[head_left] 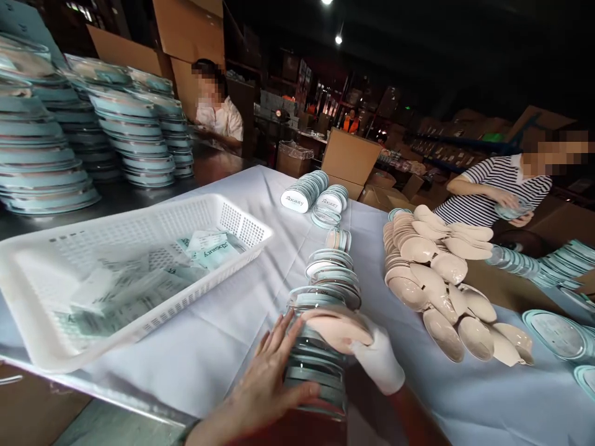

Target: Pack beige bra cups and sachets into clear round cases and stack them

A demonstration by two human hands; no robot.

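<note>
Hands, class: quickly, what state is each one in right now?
Left hand: open, spread out at the packs.
Right hand: gloved, closed, holding at least one beige piece.

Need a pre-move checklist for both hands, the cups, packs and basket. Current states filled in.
1. Grip: white-covered right hand holds at least one beige, curved cup: ok.
2. Single cup held: cannot tell, layers may be nested.
3. Bare left hand unloaded: ok, spread at the left side of the row of clear, mint-edged plastic packs.
4. Packs beneath the hands sealed: cannot tell.
5. Pile of glossy beige cups neatly nested: not ok, nearer ones lie jumbled.
6. White perforated plastic basket stocked: ok, packets inside.
</note>
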